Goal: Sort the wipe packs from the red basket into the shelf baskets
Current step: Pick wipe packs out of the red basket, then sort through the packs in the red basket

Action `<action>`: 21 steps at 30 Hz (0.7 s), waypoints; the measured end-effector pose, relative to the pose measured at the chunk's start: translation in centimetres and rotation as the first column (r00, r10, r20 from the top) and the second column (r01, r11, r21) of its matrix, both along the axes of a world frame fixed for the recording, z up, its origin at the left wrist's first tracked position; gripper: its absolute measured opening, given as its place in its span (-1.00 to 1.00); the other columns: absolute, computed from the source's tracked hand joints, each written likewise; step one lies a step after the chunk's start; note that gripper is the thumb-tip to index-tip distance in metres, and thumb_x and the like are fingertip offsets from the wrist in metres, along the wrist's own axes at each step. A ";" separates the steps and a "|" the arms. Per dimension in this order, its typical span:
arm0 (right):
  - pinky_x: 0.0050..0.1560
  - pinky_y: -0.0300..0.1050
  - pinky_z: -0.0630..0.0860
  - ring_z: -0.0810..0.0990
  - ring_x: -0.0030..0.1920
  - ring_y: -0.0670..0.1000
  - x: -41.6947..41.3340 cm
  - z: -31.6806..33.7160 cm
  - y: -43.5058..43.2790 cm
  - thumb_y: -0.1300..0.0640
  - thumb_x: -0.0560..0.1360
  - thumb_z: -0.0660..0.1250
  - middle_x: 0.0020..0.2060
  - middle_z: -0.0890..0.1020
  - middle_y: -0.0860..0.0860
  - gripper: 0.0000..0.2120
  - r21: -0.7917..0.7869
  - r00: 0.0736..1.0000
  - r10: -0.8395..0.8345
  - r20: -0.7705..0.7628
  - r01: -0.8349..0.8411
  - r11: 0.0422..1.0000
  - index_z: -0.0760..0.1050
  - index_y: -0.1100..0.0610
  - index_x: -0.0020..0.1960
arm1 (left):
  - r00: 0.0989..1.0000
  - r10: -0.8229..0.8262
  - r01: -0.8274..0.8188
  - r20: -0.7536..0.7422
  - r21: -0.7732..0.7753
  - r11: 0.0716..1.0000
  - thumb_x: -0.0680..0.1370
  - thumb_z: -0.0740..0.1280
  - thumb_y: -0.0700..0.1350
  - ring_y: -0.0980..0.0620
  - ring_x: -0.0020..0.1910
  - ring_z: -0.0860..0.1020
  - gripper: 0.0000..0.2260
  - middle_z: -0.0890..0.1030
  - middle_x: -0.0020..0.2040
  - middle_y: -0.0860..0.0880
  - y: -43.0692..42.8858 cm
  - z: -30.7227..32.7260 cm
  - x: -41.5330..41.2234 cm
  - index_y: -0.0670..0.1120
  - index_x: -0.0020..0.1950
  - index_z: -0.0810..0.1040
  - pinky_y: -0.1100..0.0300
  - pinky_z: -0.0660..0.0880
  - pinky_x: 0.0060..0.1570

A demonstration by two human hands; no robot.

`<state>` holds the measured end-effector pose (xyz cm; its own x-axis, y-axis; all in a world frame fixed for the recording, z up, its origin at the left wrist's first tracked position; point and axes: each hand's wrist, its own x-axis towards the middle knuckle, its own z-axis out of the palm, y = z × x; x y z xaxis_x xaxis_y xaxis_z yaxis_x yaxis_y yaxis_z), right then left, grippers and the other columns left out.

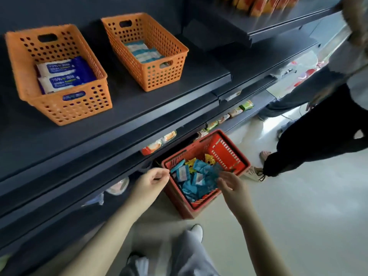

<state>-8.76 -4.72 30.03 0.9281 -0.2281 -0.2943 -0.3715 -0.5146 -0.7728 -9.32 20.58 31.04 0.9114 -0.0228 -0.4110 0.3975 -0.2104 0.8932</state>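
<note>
Seemingly mid-reach, in the head view: the right grip (229, 182) hovers with fingers spread and empty just above the teal wipe packs (196, 180) heaped in the red basket (225, 152), probably to pick one. The left grip (154, 179), fingers curled, sits at the basket's corner, perhaps steadying it; whether it pinches the rim I cannot tell. Well above both grips, the orange shelf baskets (69, 108) already hold sorted packs.

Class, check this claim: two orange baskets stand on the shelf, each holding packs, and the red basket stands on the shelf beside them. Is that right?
Not quite. The red basket stands on the floor below the shelf, not on it, as the head view shows. The two orange baskets do stand on the shelf, each holding packs.
</note>
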 end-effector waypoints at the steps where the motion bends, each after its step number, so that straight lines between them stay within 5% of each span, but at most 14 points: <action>1: 0.10 -0.02 0.58 0.65 0.06 0.00 0.8 -1.2 -0.9 0.15 0.55 0.35 0.06 0.67 0.00 -0.81 -0.005 0.999 -0.020 -0.028 0.020 1.000 0.60 0.12 0.14 | 0.999 0.021 -0.022 -0.045 -0.003 1.000 0.61 0.30 -0.13 0.17 0.10 0.57 -0.87 0.64 0.09 0.09 -0.9 -1.3 0.3 0.09 0.06 0.57 0.19 0.49 0.14; 7: 0.16 0.14 0.57 0.62 0.12 0.11 7.4 -9.8 -7.3 0.14 0.56 0.31 0.06 0.63 0.05 -0.74 0.048 0.958 -0.073 -0.277 0.089 0.995 0.52 0.17 0.23 | 0.946 0.152 -0.147 -0.287 0.041 0.988 0.61 0.30 -0.12 -0.03 0.22 0.54 -0.79 0.59 0.18 -0.05 -7.3 -10.5 4.7 -0.08 0.24 0.52 0.17 0.43 0.09; 12: 0.18 0.15 0.54 0.60 0.19 0.17 14.1 -18.5 -10.5 0.07 0.57 0.29 0.18 0.63 0.10 -0.68 -0.012 0.913 0.127 -0.388 -0.143 0.990 0.51 0.19 0.27 | 0.893 0.229 -0.189 -0.389 0.138 0.972 0.61 0.30 -0.10 -0.05 0.31 0.47 -0.60 0.47 0.38 -0.15 -11.4 -17.9 9.0 -0.18 0.42 0.39 0.05 0.41 0.28; 16: 0.21 0.09 0.53 0.56 0.25 0.13 18.3 -24.7 -11.3 -0.05 0.59 0.24 0.25 0.60 0.06 -0.61 -0.038 0.864 0.233 -0.446 -0.278 0.960 0.47 0.11 0.35 | 0.912 0.138 -0.047 -0.386 0.238 0.970 0.58 0.33 -0.01 -0.03 0.42 0.37 -0.48 0.40 0.45 -0.10 -13.3 -24.4 12.3 -0.13 0.49 0.32 0.06 0.30 0.42; 21: 0.09 -0.05 0.41 0.51 0.27 0.18 22.6 -32.8 -11.2 -0.08 0.61 0.21 0.27 0.55 0.12 -0.58 -0.056 0.813 0.364 -0.454 -0.434 0.899 0.38 0.07 0.40 | 0.879 0.216 -0.077 -0.425 0.319 0.945 0.57 0.33 0.03 -0.06 0.48 0.30 -0.41 0.30 0.52 -0.07 -15.0 -32.8 16.1 -0.10 0.54 0.22 0.06 0.26 0.43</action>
<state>13.79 -15.89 -2.82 0.7397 0.0619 -0.6701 -0.3783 -0.7853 -0.4902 6.76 5.56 -1.72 0.6096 0.2767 -0.7429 0.7859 -0.3342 0.5204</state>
